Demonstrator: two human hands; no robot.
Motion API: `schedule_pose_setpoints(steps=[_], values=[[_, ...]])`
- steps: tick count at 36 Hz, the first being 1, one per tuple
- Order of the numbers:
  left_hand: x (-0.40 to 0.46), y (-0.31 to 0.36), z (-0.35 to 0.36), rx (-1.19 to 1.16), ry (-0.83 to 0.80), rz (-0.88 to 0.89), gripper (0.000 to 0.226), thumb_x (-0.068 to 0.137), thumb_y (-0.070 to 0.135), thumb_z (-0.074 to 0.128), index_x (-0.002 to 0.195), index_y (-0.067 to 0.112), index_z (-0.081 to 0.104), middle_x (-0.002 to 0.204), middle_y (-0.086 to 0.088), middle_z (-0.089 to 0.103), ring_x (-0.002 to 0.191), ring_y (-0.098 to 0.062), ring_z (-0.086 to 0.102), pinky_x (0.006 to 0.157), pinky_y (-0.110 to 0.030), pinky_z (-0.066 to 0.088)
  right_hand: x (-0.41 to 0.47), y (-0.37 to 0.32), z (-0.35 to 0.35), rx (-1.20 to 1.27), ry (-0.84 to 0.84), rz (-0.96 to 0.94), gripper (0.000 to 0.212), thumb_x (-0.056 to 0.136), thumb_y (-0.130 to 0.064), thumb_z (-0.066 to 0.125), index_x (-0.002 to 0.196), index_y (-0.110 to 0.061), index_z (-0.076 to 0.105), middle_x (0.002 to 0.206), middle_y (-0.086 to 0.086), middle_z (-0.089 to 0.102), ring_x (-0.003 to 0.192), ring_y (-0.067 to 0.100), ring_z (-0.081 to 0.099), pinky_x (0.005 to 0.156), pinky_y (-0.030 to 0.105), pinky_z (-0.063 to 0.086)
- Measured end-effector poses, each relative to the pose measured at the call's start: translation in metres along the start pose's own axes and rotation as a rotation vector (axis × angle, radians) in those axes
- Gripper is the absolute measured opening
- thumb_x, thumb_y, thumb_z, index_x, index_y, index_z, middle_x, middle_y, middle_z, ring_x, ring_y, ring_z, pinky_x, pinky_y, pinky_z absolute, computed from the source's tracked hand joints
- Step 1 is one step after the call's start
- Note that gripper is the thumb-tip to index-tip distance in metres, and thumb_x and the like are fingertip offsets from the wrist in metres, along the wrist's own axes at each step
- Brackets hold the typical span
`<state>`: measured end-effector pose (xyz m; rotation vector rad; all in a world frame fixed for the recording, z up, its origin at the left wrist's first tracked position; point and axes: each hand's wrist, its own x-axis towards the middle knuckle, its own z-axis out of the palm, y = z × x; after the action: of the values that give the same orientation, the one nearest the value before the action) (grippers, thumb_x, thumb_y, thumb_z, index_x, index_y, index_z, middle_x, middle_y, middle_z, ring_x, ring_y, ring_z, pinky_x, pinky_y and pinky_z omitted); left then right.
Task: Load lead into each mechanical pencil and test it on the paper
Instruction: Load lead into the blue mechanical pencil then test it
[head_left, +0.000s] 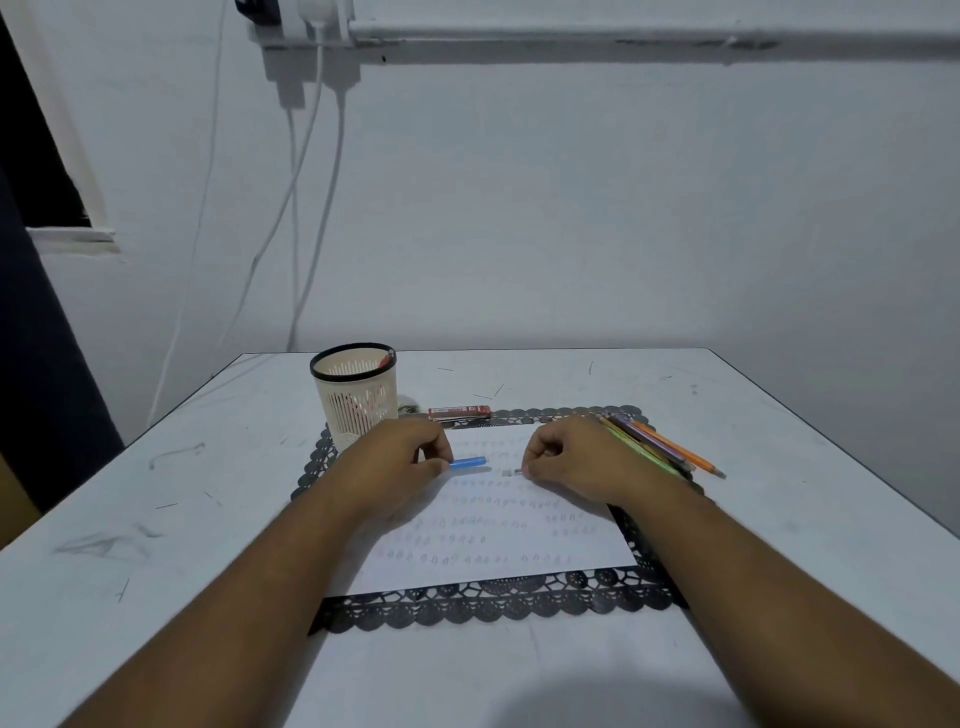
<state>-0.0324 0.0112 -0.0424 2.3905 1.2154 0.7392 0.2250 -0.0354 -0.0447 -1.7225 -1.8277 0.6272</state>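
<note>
A person is sitting at a pale, scuffed desk (156, 519), both bare forearms reaching forward over a white sheet of paper (483, 540) covered in rows of small faint pencil marks. The paper is lying on a dark mat (498, 605) with a lacy, scalloped edge.

The left hand (395, 457) is closing its grip around a slim blue mechanical pencil (467, 463), whose smooth plastic end is pointing right, toward the other hand. The right hand (571, 457) is pinching a tiny pale piece (511, 472), probably the pencil's cap or eraser, just above the paper. The two hands are near each other but not touching.

Behind the left hand, a cream plastic slatted cup (356, 395) with a black rim is standing upright. Just beside it, a flat red lead case (460, 413) is lying on the mat's far edge. A bundle of thin coloured pencils (660, 444) is resting under the right wrist, tips pointing outward.

The risk here seems to be the small piece slipping from the fingertips and rolling away, or brittle lead snapping if fed in at an angle. The wrist could also nudge the loose bundle off the mat.
</note>
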Motion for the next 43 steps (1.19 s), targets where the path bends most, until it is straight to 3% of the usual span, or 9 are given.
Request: schedule_pose_setpoints(steps=[12, 16, 19, 22, 26, 29, 33, 36, 43], values=[[-0.001, 0.006, -0.002, -0.063, -0.083, 0.009, 0.016, 0.090, 0.014, 0.072, 0.084, 0.029, 0.075, 0.084, 0.015, 0.067, 0.076, 0.004, 0.058, 0.064, -0.013, 0.043, 0.003, -0.005, 0.014, 0.022, -0.004, 0.010, 0.010, 0.092, -0.024, 0.079, 0.083, -0.026, 0.077, 0.079, -0.007, 0.074, 0.075, 0.011, 0.067, 0.065, 0.028, 0.052], [-0.001, 0.012, 0.013, -0.094, -0.145, 0.025, 0.013, 0.089, 0.017, 0.075, 0.084, 0.029, 0.075, 0.081, 0.013, 0.070, 0.072, 0.001, 0.058, 0.067, -0.028, 0.050, 0.004, 0.002, 0.007, 0.017, 0.017, 0.011, 0.012, 0.094, -0.024, 0.076, 0.083, -0.029, 0.077, 0.081, -0.012, 0.074, 0.079, 0.006, 0.067, 0.066, 0.022, 0.046], [0.000, 0.015, 0.020, -0.041, -0.149, 0.047, 0.010, 0.089, 0.019, 0.076, 0.086, 0.029, 0.074, 0.084, 0.014, 0.068, 0.075, 0.005, 0.058, 0.066, -0.020, 0.046, 0.008, 0.008, 0.001, 0.050, 0.063, 0.011, 0.013, 0.095, -0.028, 0.074, 0.083, -0.030, 0.078, 0.088, -0.014, 0.075, 0.085, 0.004, 0.068, 0.071, 0.024, 0.047], [0.001, 0.013, 0.015, 0.000, -0.172, 0.032, 0.007, 0.088, 0.025, 0.075, 0.091, 0.031, 0.072, 0.090, 0.016, 0.066, 0.079, 0.003, 0.058, 0.070, -0.020, 0.047, 0.013, 0.011, -0.005, 0.113, 0.116, 0.035, 0.015, 0.097, -0.026, 0.072, 0.085, -0.028, 0.079, 0.090, -0.014, 0.076, 0.090, 0.003, 0.067, 0.074, 0.026, 0.047], [-0.001, 0.006, 0.002, -0.024, -0.186, 0.000, 0.006, 0.090, 0.025, 0.075, 0.095, 0.029, 0.075, 0.088, 0.016, 0.067, 0.077, 0.012, 0.057, 0.063, -0.008, 0.042, 0.024, 0.012, -0.010, 0.075, 0.153, 0.049, 0.015, 0.098, -0.023, 0.070, 0.085, -0.023, 0.078, 0.089, -0.016, 0.074, 0.084, 0.001, 0.063, 0.068, 0.022, 0.041], [-0.001, 0.001, 0.000, -0.059, -0.205, -0.032, 0.005, 0.091, 0.023, 0.075, 0.090, 0.028, 0.075, 0.085, 0.012, 0.070, 0.072, 0.010, 0.059, 0.062, -0.008, 0.045, 0.037, 0.013, -0.012, 0.065, 0.157, 0.048, 0.015, 0.097, -0.022, 0.069, 0.083, -0.021, 0.076, 0.085, -0.013, 0.072, 0.078, 0.003, 0.061, 0.066, 0.023, 0.041], [0.002, 0.003, 0.005, -0.049, -0.222, -0.025, 0.007, 0.091, 0.023, 0.076, 0.087, 0.028, 0.074, 0.081, 0.015, 0.070, 0.071, 0.009, 0.058, 0.063, -0.009, 0.045, 0.058, 0.008, -0.010, -0.010, 0.175, 0.025, 0.008, 0.096, -0.021, 0.069, 0.092, -0.020, 0.076, 0.080, -0.014, 0.063, 0.071, 0.003, 0.053, 0.062, 0.023, 0.037], [0.003, 0.006, 0.010, -0.017, -0.183, 0.016, 0.005, 0.092, 0.025, 0.076, 0.089, 0.028, 0.074, 0.081, 0.017, 0.066, 0.073, 0.009, 0.057, 0.065, -0.012, 0.042, 0.074, 0.003, -0.004, -0.066, 0.161, 0.015, 0.005, 0.095, -0.022, 0.070, 0.100, -0.023, 0.073, 0.088, -0.009, 0.064, 0.078, 0.009, 0.056, 0.063, 0.023, 0.037], [0.005, 0.005, 0.020, 0.001, -0.137, 0.058, 0.004, 0.091, 0.029, 0.075, 0.090, 0.032, 0.073, 0.086, 0.016, 0.066, 0.078, 0.000, 0.057, 0.069, -0.021, 0.047, 0.097, -0.003, 0.021, -0.138, 0.114, -0.045, 0.028, 0.094, -0.036, 0.070, 0.121, -0.032, 0.069, 0.113, -0.011, 0.063, 0.099, 0.011, 0.060, 0.076, 0.027, 0.048]])
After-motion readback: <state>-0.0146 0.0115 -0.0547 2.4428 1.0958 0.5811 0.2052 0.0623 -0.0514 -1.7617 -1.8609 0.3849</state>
